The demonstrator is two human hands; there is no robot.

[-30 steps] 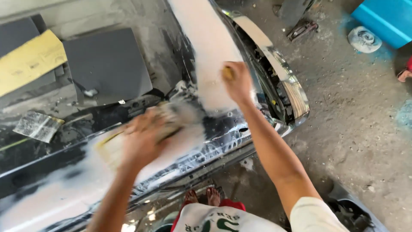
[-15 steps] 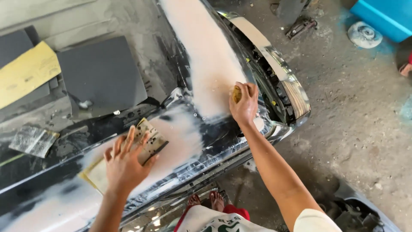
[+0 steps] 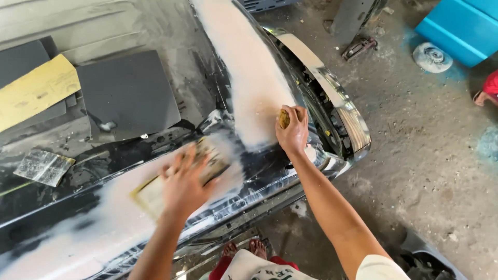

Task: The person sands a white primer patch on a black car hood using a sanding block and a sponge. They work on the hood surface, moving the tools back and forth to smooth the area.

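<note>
Sanding w/ the left hand (image 3: 184,181): it lies flat, fingers spread, pressing a yellowish sheet of sandpaper (image 3: 155,194) onto the dark car panel (image 3: 259,176). Half a sec ago that hand was lower and further left w/ fingers lifted off the sheet; now it's blurred and has slid up-right, toward the right hand, so a stroke looks to be under way. Sheet went along w/ it, still under the palm.

Right hand (image 3: 293,129) has barely moved. It's closed around a small yellow sponge (image 3: 284,118), resting on the panel at the lower end of the long pale filler strip (image 3: 249,78) that runs away from it. A sec ago it sat a bit higher on that strip. Looks more like bracing or wetting than rubbing, but can't tell for sure.

Pale sanded patch (image 3: 104,223) spreads left of and below the left hand; the dark glossy area between the two hands seems the least worked bit.

Beyond the left hand: dark grey sheets (image 3: 127,93) and a yellow sheet (image 3: 36,91) laid on the car, plus a scrap of used paper (image 3: 41,167) out to its left. Bare feet (image 3: 241,249) show below, near the bumper edge. Right of the right hand, across the concrete floor (image 3: 425,171), a blue panel (image 3: 456,28) and a round disc (image 3: 431,56).
</note>
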